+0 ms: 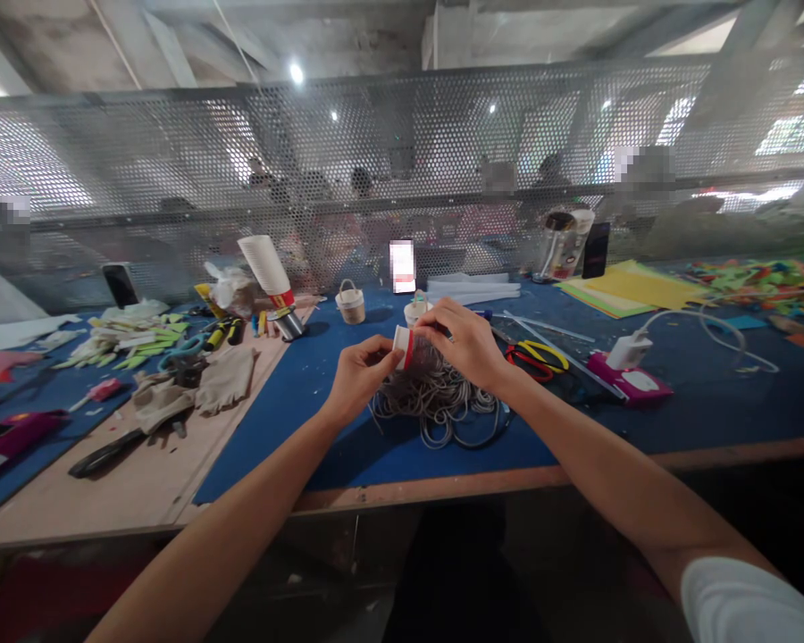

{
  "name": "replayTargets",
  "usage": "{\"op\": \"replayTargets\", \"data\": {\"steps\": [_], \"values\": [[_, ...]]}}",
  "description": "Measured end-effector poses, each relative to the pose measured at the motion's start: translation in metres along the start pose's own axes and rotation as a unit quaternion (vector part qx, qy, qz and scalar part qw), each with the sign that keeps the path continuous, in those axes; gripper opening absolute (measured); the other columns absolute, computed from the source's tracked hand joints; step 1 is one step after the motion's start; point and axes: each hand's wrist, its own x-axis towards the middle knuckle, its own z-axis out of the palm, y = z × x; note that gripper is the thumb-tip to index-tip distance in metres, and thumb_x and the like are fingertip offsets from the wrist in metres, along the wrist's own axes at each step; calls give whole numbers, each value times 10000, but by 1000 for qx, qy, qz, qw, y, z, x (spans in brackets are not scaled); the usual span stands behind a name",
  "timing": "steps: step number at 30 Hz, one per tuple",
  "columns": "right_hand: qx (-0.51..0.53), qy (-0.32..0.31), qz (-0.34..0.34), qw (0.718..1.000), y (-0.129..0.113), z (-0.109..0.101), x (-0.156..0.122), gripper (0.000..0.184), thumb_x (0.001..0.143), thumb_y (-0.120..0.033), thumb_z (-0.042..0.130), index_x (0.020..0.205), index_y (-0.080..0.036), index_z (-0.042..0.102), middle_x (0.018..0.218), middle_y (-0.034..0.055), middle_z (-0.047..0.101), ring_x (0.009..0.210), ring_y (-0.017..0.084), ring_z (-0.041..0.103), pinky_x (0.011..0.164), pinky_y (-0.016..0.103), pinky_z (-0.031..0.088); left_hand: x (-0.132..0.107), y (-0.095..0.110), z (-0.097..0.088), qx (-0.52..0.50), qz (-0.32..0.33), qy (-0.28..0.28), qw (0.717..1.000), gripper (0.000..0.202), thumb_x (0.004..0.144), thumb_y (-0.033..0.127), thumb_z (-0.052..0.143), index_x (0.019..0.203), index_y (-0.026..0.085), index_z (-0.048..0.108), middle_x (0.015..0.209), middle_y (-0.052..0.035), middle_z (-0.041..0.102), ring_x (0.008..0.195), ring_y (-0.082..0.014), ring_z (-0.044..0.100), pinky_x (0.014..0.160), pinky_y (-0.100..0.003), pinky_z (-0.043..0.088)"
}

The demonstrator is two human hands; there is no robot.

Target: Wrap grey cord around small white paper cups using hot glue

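My left hand [360, 373] and my right hand [464, 341] meet above the blue mat [295, 420] and both grip a small white paper cup [403, 346] with a red band. The cup lies on its side between my fingers. Directly under my hands lies a loose tangle of grey-white cord [435, 404]. My fingers are curled round the cup on both sides; the far end of the cup is hidden by my right hand.
Red-and-yellow scissors [537, 357] and a pink glue gun [626, 379] with a white cable lie right of the cord. Two small basket-like cups [352, 302] and a stack of paper cups [266, 268] stand behind. Gloves, tools and paper scraps lie left. A perforated metal screen [402, 170] closes the back.
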Motion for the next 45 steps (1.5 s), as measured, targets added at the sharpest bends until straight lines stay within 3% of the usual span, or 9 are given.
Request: {"op": "replayTargets", "data": {"steps": [19, 34, 45], "values": [[-27, 6, 11, 1000, 6, 4, -1, 121, 980, -311, 572, 943, -228, 653, 984, 34, 667, 927, 175, 624, 832, 309, 455, 1, -6, -1, -15, 7, -30, 999, 171, 855, 306, 657, 819, 148, 711, 744, 0, 611, 672, -115, 498, 640, -238, 379], [-40, 13, -2, 999, 1, 2, 0, 130, 988, -304, 555, 953, -225, 651, 980, 36, 674, 909, 173, 616, 827, 307, 447, 0, 2, 0, -26, -3, -36, 999, 186, 836, 315, 663, 779, 142, 698, 713, 3, 611, 657, -113, 494, 633, -236, 380], [-45, 2, 30, 999, 3, 3, -1, 111, 971, -302, 582, 932, -231, 658, 1007, 32, 683, 891, 168, 615, 799, 306, 436, 1, 1, 1, -40, -5, -30, 999, 172, 823, 311, 682, 798, 145, 720, 742, -8, 645, 672, -120, 524, 646, -241, 396]]}}
